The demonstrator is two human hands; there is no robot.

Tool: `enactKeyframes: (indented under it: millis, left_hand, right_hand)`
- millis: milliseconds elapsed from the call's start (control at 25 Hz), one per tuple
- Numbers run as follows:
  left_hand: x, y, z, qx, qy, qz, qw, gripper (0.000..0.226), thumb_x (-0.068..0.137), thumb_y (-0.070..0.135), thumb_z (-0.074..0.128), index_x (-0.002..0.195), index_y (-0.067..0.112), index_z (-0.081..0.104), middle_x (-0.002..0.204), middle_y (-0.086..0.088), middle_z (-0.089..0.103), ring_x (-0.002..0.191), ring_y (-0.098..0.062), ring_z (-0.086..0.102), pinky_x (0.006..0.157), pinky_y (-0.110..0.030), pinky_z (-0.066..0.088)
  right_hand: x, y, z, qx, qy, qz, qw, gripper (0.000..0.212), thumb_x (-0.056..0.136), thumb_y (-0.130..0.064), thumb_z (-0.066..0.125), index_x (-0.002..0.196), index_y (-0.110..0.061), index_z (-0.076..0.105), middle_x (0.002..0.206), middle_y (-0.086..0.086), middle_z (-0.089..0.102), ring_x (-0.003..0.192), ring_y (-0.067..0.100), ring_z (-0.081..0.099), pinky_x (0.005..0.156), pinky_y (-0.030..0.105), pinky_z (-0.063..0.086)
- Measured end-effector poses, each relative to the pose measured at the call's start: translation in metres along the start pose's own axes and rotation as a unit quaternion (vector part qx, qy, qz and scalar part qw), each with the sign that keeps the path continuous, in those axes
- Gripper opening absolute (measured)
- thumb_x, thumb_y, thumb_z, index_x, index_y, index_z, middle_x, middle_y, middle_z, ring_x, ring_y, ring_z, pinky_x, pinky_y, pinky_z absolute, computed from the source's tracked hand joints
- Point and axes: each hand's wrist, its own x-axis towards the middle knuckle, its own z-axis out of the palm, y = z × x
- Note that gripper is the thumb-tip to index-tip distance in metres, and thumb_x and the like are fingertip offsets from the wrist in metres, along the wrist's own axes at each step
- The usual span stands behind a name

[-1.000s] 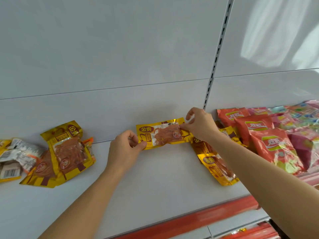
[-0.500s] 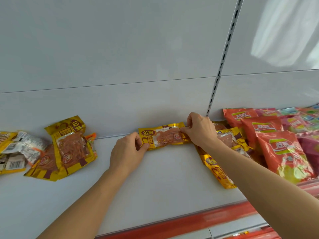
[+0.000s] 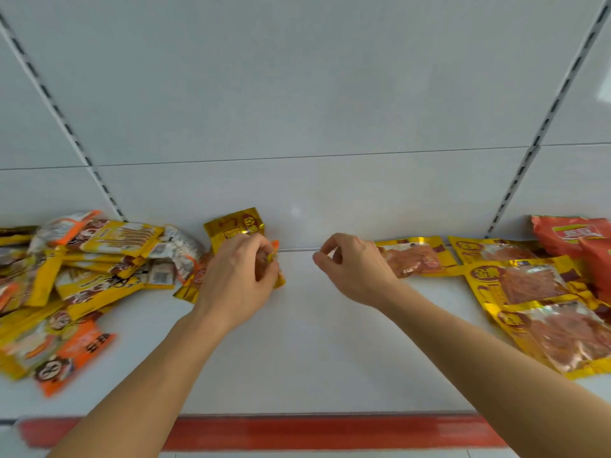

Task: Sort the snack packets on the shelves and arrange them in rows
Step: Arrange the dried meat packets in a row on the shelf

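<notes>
Four gold packets (image 3: 515, 285) lie right on the shelf (image 3: 314, 342). The left hand (image 3: 236, 279) grips a fifth gold packet (image 3: 234, 228) by the back wall; the right hand (image 3: 355, 267) hangs loosely curled, its grip holding nothing.

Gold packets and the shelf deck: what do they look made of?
Gold packets: likely metallised plastic film, glossy; bright glints, crinkled edges and a clear window showing reddish strips. The one that the left hand grips has the same foil sheen. Shelf deck: probably painted sheet metal, smooth satin white; could be laminate. Its front strip looks like red plastic, though blurred.
</notes>
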Motion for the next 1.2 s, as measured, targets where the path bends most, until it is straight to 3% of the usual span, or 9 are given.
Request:
enactKeyframes:
  millis: [160, 320, 480, 640, 760, 840, 920, 1040, 1200]
  left_hand:
    - [-0.020, -0.046, -0.026, 0.021, 0.008, -0.056, 0.998, 0.022, 0.088, 0.023, 0.069, 0.108, 0.021, 0.061, 0.108, 0.001, 0.057, 0.106, -0.022, 0.055, 0.089, -0.037, 0.046]
    - [-0.034, -0.070, -0.036, -0.013, -0.015, -0.077, 0.997, 0.026, 0.089, 0.021, 0.070, 0.112, 0.022, 0.061, 0.109, 0.003, 0.058, 0.096, -0.009, 0.053, 0.080, -0.008, 0.032]
    - [-0.026, -0.085, -0.045, -0.075, -0.007, -0.087, 0.993, 0.027, 0.088, 0.019, 0.070, 0.113, 0.022, 0.062, 0.107, 0.005, 0.062, 0.095, -0.012, 0.060, 0.081, -0.025, 0.048]
    - [-0.011, -0.084, -0.042, -0.123, -0.001, -0.087, 0.989, 0.025, 0.090, 0.017, 0.068, 0.114, 0.019, 0.062, 0.106, 0.004, 0.063, 0.092, -0.007, 0.061, 0.073, -0.008, 0.042]
    - [-0.006, -0.079, -0.032, -0.142, -0.012, -0.084, 0.986, 0.028, 0.091, 0.018, 0.067, 0.118, 0.017, 0.060, 0.109, 0.001, 0.062, 0.092, -0.006, 0.060, 0.077, -0.007, 0.043]
    - [0.000, -0.076, -0.025, -0.142, -0.008, -0.087, 0.986, 0.037, 0.092, 0.023, 0.067, 0.128, 0.016, 0.057, 0.116, -0.002, 0.063, 0.103, -0.015, 0.061, 0.090, -0.028, 0.050]
    - [0.006, -0.072, -0.022, -0.137, -0.035, -0.107, 0.984, 0.049, 0.094, 0.028, 0.065, 0.140, 0.015, 0.051, 0.128, -0.003, 0.061, 0.115, -0.020, 0.059, 0.097, -0.035, 0.047]
    - [0.009, -0.063, -0.019, -0.143, -0.075, -0.115, 0.980, 0.054, 0.097, 0.030, 0.063, 0.146, 0.015, 0.046, 0.130, -0.001, 0.061, 0.106, -0.015, 0.061, 0.091, -0.030, 0.045]
    - [0.012, -0.049, -0.013, -0.234, -0.054, -0.118, 0.964, 0.031, 0.099, 0.024, 0.062, 0.129, 0.019, 0.060, 0.109, 0.003, 0.069, 0.091, -0.014, 0.067, 0.077, -0.028, 0.052]
  right_hand:
    - [0.004, -0.038, 0.054, -0.015, -0.096, 0.034, 0.995, 0.045, 0.090, -0.063, 0.055, 0.102, -0.022, 0.069, 0.091, -0.001, 0.069, 0.095, 0.024, 0.063, 0.078, 0.034, 0.048]
    - [0.008, -0.057, 0.073, -0.035, -0.095, 0.063, 0.993, 0.037, 0.083, -0.059, 0.067, 0.087, -0.022, 0.066, 0.090, 0.002, 0.069, 0.089, 0.023, 0.062, 0.074, 0.035, 0.051]
    - [0.006, -0.049, 0.054, 0.045, -0.075, 0.113, 0.990, 0.025, 0.080, -0.044, 0.079, 0.081, -0.021, 0.071, 0.072, -0.002, 0.072, 0.065, 0.016, 0.065, 0.048, 0.022, 0.043]
    - [-0.006, -0.036, 0.041, 0.070, -0.019, 0.142, 0.987, 0.021, 0.080, -0.036, 0.083, 0.087, -0.023, 0.070, 0.066, -0.001, 0.074, 0.058, 0.012, 0.068, 0.042, 0.019, 0.040]
    - [-0.014, -0.031, 0.038, 0.068, 0.016, 0.134, 0.989, 0.018, 0.082, -0.034, 0.082, 0.087, -0.024, 0.069, 0.068, 0.001, 0.072, 0.061, 0.014, 0.069, 0.047, 0.024, 0.046]
    - [-0.018, -0.028, 0.036, 0.100, 0.044, 0.128, 0.986, 0.016, 0.083, -0.030, 0.081, 0.089, -0.027, 0.067, 0.068, 0.000, 0.071, 0.059, 0.009, 0.069, 0.056, 0.032, 0.054]
    - [-0.021, -0.025, 0.031, 0.090, 0.079, 0.112, 0.986, 0.015, 0.084, -0.027, 0.080, 0.088, -0.032, 0.066, 0.072, -0.004, 0.069, 0.063, 0.009, 0.068, 0.061, 0.034, 0.053]
    - [-0.021, -0.024, 0.019, 0.107, 0.090, 0.109, 0.984, 0.011, 0.087, -0.020, 0.074, 0.084, -0.030, 0.069, 0.073, -0.007, 0.067, 0.065, 0.011, 0.060, 0.063, 0.032, 0.051]
    - [-0.024, -0.020, -0.004, 0.303, 0.008, 0.113, 0.946, 0.010, 0.097, -0.007, 0.063, 0.096, -0.013, 0.071, 0.088, 0.010, 0.071, 0.081, 0.023, 0.068, 0.078, 0.042, 0.061]
